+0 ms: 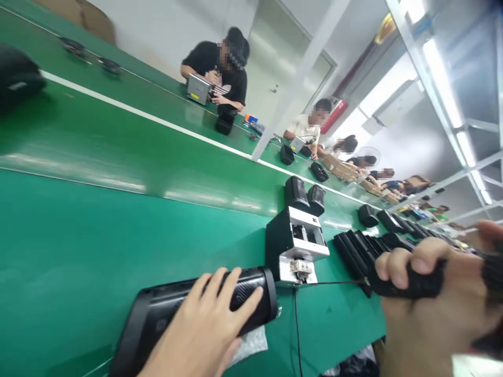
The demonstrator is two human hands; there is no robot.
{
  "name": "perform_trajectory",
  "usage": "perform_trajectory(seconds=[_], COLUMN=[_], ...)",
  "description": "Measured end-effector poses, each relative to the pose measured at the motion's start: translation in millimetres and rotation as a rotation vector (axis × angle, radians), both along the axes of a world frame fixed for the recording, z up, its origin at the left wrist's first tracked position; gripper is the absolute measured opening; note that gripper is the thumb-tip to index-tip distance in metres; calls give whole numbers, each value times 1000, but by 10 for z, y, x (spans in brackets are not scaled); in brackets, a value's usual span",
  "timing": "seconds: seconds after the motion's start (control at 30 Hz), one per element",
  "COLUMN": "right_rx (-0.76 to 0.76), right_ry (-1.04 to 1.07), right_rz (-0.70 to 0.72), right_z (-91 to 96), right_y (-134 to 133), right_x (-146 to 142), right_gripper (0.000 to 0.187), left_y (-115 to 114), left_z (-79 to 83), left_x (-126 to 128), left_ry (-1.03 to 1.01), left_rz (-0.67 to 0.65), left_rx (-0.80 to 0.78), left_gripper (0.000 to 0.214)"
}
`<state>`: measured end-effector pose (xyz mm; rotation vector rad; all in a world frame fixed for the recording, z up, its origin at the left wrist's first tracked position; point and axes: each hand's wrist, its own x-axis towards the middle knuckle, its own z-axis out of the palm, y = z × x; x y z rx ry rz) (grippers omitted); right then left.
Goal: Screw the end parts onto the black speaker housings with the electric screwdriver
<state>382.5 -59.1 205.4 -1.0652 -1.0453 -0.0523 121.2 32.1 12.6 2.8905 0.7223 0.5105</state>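
My left hand (204, 327) lies flat, fingers spread, on top of a long black cylindrical speaker (168, 311) that rests on its side on the green bench (78, 251). My right hand (436, 309) is closed around a black tool handle (412, 285) close to the camera at the right, and a thin black cable (314, 283) runs from it toward a small black and white machine (294, 246). A piece of clear plastic wrap (253, 343) lies under the speaker's end.
A row of black parts (365, 251) lies right of the machine, and two black cylinders (306, 196) stand behind it. A green conveyor (118, 141) runs past. Across it, several seated people work with grey boxes (198, 89) and black speakers.
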Motion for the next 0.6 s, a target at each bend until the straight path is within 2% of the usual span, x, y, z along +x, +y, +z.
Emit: perform_trajectory(seconds=[0.07,0.13,0.27,0.33,0.43,0.53,0.6], right_rx=[31,40,-1,-50,-84,-117,-150], right_ry=[2,10,48,76,107,133,159], right_rz=[-48,-35,39,86,137,152,150], right_z=[-69,-177,-414,-491,-515,-470,-422], right_y=[73,179,371,398,313,137,24], right_x=[61,116,196,199,160,84,21], right_gripper=[44,42,37,36,37,37,38], left_y=[74,116,159,206,299,340,325], left_z=[-108,-229,-400,-377,-234,-120,-108], left_x=[-60,-115,-175,-175,-162,-159,-168], left_ry=[-17,-33,-87,-73,-68,-69,-40], left_rz=[-4,-24,22,21,-30,-66,-59], left_rx=[95,174,159,137,181,219,200], left_gripper=[75,86,104,113,124,120,120])
